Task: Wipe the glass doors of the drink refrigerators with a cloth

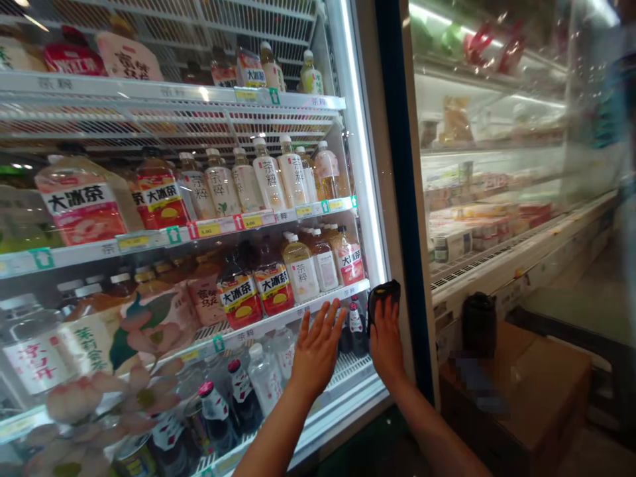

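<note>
My left hand (318, 351) is raised with its fingers spread, palm toward the glass door of a lit drinks fridge. It appears to lie flat on the glass, though the contact is hard to make out. To its right, my right hand (388, 338) presses a dark, folded cloth-like piece (383, 291) against the door's right edge. The fingers lie over this black cloth, and part of it sticks out above them. Behind the glass, bottles of tea (303, 268) stand on the shelf (298, 308) just above my left hand.
More bottles fill the upper shelf (293, 215) and the bottom one, where dark bottles (218, 411) stand. Flower decals (144, 391) cover the door's lower left. At right are an open chiller (497, 265), a cardboard box (536, 391) and a black container (479, 324).
</note>
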Action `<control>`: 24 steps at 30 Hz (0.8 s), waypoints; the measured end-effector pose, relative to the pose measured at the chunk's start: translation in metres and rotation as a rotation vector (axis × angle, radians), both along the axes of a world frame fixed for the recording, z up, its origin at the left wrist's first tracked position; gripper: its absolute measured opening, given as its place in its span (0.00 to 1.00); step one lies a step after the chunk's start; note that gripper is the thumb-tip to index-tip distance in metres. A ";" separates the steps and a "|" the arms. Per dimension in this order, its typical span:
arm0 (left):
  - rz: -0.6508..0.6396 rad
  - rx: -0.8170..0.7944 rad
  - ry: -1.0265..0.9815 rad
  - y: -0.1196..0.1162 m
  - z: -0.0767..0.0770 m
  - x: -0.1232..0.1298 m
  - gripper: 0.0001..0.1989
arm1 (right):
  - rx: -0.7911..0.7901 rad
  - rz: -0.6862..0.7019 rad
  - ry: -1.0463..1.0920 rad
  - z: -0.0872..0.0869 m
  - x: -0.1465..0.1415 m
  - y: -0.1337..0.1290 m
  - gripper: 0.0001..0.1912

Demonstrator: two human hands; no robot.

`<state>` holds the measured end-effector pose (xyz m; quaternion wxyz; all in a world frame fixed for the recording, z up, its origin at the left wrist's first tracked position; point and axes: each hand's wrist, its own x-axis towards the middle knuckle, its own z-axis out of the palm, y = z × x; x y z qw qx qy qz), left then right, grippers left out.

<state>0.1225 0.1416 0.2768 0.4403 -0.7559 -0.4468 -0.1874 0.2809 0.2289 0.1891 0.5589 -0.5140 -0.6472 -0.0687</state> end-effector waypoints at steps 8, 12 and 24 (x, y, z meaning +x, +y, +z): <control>0.105 -0.067 0.036 0.006 0.030 0.005 0.36 | -0.008 0.064 -0.208 -0.022 0.038 0.016 0.44; 0.152 -0.149 0.078 0.003 0.038 0.001 0.39 | -0.003 0.098 -0.196 -0.039 0.053 0.020 0.43; 0.178 -0.143 0.125 -0.005 0.044 0.004 0.37 | -0.001 0.217 -0.150 -0.006 0.069 0.025 0.35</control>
